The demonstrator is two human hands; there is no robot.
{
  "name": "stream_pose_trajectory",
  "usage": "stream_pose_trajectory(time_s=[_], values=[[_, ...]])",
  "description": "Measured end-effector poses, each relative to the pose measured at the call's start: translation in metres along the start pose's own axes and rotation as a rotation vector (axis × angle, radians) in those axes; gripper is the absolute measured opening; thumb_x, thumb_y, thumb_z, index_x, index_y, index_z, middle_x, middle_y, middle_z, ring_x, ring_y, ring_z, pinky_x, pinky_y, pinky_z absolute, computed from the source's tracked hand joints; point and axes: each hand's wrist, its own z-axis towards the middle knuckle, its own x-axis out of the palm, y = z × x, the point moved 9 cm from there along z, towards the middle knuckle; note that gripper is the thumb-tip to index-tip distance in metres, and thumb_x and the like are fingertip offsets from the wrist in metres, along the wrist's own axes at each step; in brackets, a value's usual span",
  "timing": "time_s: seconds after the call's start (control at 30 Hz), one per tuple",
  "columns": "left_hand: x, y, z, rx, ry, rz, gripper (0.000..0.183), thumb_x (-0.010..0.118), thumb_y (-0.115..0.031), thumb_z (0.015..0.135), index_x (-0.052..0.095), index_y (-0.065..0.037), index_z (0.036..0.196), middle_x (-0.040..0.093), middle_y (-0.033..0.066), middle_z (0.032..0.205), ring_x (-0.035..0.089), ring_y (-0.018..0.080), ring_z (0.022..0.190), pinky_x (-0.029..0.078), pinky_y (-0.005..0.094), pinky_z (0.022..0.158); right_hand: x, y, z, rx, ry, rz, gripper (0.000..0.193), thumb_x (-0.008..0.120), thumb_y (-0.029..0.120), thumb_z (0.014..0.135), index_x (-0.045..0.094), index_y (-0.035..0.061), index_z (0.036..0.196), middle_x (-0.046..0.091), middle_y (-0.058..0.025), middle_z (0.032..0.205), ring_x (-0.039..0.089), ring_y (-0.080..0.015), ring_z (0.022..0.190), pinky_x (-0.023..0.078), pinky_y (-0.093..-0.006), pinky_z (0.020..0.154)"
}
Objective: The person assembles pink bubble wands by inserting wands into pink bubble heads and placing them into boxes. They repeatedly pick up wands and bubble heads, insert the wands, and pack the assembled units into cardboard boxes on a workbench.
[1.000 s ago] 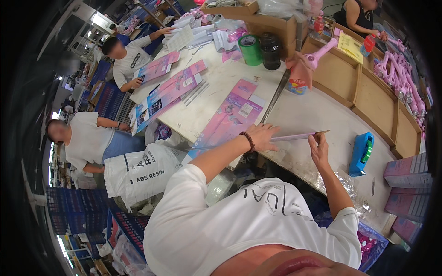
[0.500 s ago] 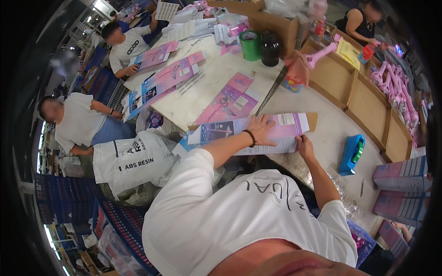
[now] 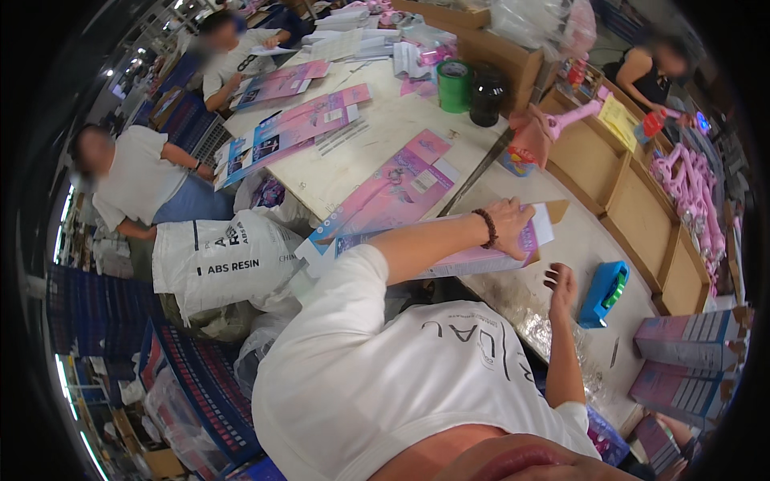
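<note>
A pink and blue printed carton box [image 3: 469, 263] lies across the near edge of the table, with its brown inner flap [image 3: 555, 212] sticking out at the right end. My left hand [image 3: 507, 229], with a beaded bracelet at the wrist, grips the box near that end, fingers bent over its side. Off the box, my right hand [image 3: 561, 286] is raised with fingers apart, holding nothing. Close to its right stands a blue tape dispenser [image 3: 600, 297] with a green roll. Just beyond the box lies a flat printed carton [image 3: 393, 191].
More flat cartons [image 3: 309, 124] lie at the far left, near two people. A green tape roll [image 3: 454, 86] and dark jar [image 3: 486, 96] stand at the back. Cardboard trays [image 3: 642, 228] and pink toy wands [image 3: 694, 188] line the right; finished-looking boxes [image 3: 682, 341] stand nearer.
My right hand has let go of the box's near edge and moved right toward the tape dispenser. My left hand has slid toward the box's right end, and the box is tipped differently.
</note>
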Motion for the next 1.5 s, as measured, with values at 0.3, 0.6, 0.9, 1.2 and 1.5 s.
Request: stream_pose_trajectory(time_s=[0.3,0.6,0.9,1.2,1.5], values=[[-0.159,-0.034,-0.075,0.273,-0.294,-0.388,0.096,0.08,-0.052,0.057,0.04,-0.013,0.135,0.05,0.0164,0.121,0.054,0.0333,0.108,0.044,0.0413,0.091,0.082,0.115,-0.004,-0.029,0.529,0.725,0.06,0.047,0.048,0.095,0.04,0.0088,0.139,0.048,-0.0088,0.137,0.049,-0.025,0.124,0.039,-0.0418,0.104],[-0.176,-0.024,-0.109,0.278,-0.251,-0.319,0.08,0.079,-0.049,0.058,0.052,-0.017,0.126,0.048,0.0151,0.109,0.053,0.0353,0.1,0.044,0.0385,0.088,0.145,0.175,-0.022,0.163,0.721,1.034,0.075,0.044,0.067,0.086,0.042,0.0131,0.139,0.051,-0.0096,0.136,0.053,-0.0284,0.12,0.043,-0.0457,0.102],[-0.173,0.022,-0.115,0.184,-0.343,-0.59,0.086,0.08,-0.037,0.061,0.045,-0.011,0.135,0.049,0.0141,0.119,0.052,0.0288,0.11,0.044,0.0363,0.091,0.132,0.229,-0.024,-0.469,0.528,0.194,0.052,0.065,0.02,0.09,0.046,-0.0046,0.131,0.054,-0.0154,0.131,0.052,-0.0243,0.12,0.038,-0.0355,0.103],[-0.137,0.06,-0.103,0.147,-0.166,-0.777,0.065,0.075,-0.023,0.069,0.053,-0.004,0.128,0.059,0.0056,0.109,0.058,0.0152,0.095,0.049,0.0301,0.085,0.164,0.232,-0.049,-0.462,0.71,-0.067,0.046,0.063,0.027,0.09,0.053,0.0004,0.125,0.053,-0.0164,0.131,0.053,-0.0209,0.112,0.039,-0.0352,0.1],[-0.119,0.071,-0.097,0.055,-0.183,-0.831,0.083,0.078,-0.041,0.066,0.048,-0.003,0.133,0.058,0.0139,0.117,0.058,0.0211,0.103,0.046,0.0322,0.089,0.17,0.211,-0.031,-0.211,0.57,0.144,0.04,0.062,0.004,0.09,0.055,0.0031,0.13,0.061,-0.0055,0.116,0.055,-0.0118,0.104,0.045,-0.0264,0.091]])
